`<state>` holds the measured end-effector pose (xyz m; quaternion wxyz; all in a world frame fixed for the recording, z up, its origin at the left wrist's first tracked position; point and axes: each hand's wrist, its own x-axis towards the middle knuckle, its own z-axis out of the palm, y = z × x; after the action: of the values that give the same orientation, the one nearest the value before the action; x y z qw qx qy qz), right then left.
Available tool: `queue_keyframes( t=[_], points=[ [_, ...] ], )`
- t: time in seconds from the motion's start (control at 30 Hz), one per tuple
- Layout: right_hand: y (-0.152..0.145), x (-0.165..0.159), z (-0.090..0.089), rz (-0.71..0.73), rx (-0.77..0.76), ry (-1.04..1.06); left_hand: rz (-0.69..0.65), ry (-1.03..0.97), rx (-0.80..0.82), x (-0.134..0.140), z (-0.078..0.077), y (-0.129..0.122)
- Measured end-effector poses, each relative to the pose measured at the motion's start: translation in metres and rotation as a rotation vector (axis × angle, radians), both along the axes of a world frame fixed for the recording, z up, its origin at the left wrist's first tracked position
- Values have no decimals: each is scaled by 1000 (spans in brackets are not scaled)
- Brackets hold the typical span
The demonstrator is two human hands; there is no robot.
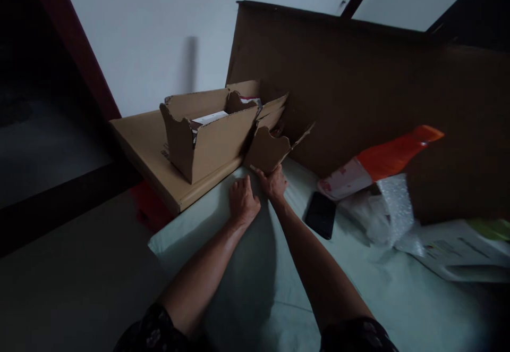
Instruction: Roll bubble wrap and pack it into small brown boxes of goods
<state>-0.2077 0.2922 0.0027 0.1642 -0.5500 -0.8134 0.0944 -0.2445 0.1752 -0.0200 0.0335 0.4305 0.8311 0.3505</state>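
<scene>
My right hand (274,183) is at the lower front edge of a small open cardboard box (268,149), thumb on the left and fingers curled at the right. That box tilts slightly, its front panel cut in a wavy notch. Just left of it, my left hand (244,202) hovers low over the pale green cloth (239,277) with curled fingers and nothing visible in them. A longer open cardboard box (223,147) stands beside the small one, with white items inside. Beneath it lies a flat cardboard box (143,139).
A tall brown cardboard panel (338,75) rises behind. To the right lie a black phone (321,215), an orange and white packet (388,155), bubble wrap (398,208) and a white container (458,248) with a handle. Something red (153,206) shows under the flat box.
</scene>
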Motion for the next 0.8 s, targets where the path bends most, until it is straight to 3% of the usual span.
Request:
queue_keyframes(
  t=[0.23,0.57,0.7,0.8],
  points=[
    [-51,56,-10,277,34,-142,27,14,-3,-3,-3,0],
    [-204,195,-18,496,57,-164,-60,141,-62,-5,5,-18],
    [-258,242,-19,562,119,-127,-107,203,-45,19,5,-38],
    [-290,267,-19,584,190,-114,-285,328,24,53,-10,-62]
  ],
)
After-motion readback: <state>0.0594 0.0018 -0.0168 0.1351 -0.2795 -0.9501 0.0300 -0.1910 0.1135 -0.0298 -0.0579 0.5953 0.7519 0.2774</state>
